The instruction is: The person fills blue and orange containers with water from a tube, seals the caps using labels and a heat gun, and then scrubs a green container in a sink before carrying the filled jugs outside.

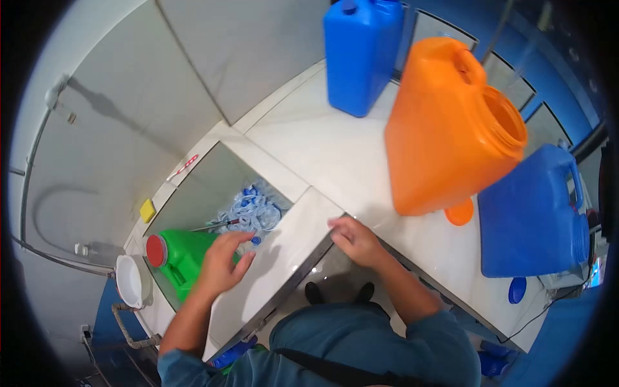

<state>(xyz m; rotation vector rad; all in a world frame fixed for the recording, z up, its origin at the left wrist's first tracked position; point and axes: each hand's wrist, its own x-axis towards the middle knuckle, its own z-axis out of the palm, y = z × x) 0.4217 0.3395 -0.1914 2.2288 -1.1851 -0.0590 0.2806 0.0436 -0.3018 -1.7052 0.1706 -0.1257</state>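
My left hand [225, 263] hovers above the sink's near edge with thumb and fingers apart and nothing between them. Beside it, a green jug [184, 258] with a red cap [156, 250] lies tilted in the sink. Clear and blue plastic pieces [253, 209] are heaped in the sink beyond that hand. At the counter's front corner is my right hand [353, 238], its fingers bent and slightly apart, holding nothing visible. Further right stands an orange jug [438, 129], its mouth uncapped, with an orange cap [460, 212] at its base.
A blue jug [361, 58] stands at the back, another blue jug [529, 213] at the right, near a blue cap [517, 290]. A yellow sponge [147, 211], a red-and-white toothbrush [183, 168] and a white bowl [130, 282] are around the sink. A cable crosses the right corner.
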